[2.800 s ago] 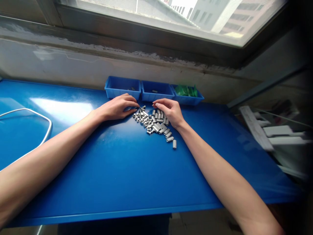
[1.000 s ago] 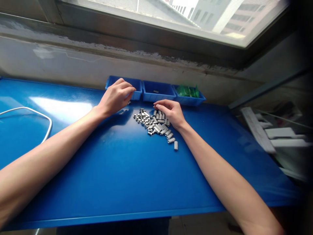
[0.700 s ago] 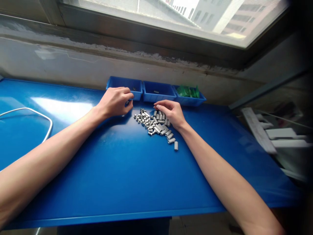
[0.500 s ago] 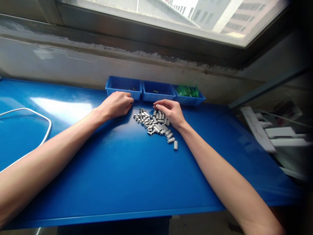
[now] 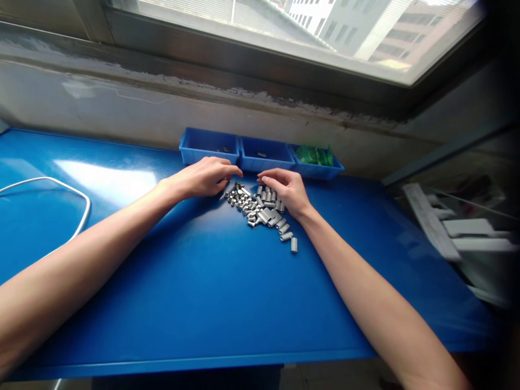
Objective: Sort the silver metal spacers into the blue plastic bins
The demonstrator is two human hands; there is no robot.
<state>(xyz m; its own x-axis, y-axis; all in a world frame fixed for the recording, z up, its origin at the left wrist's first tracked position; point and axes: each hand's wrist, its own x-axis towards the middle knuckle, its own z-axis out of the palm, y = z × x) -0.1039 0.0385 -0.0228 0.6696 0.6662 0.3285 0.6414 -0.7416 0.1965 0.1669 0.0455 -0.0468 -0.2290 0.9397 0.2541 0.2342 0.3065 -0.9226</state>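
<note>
A heap of small metal parts lies on the blue tabletop. Its left side consists of small shiny screw-like pieces, and its right side of grey metal cylinders. My left hand is at the left edge of the heap, in front of the left bin, with its index finger stretched out and the fingers apart. Over the back right of the heap, my right hand has thumb and fingertips brought together beside the cylinders. Whatever may sit between those fingertips is too small to make out.
Behind the heap stand three blue bins: the left bin holds a few small parts, the middle bin one cylinder, the right bin green plastic bags. A white cable curves at left. White pieces stand right.
My left hand has moved right to the edge of the heap, and its curled fingers have opened out. The right hand keeps nearly the same pose. The whole view has shifted slightly.
</note>
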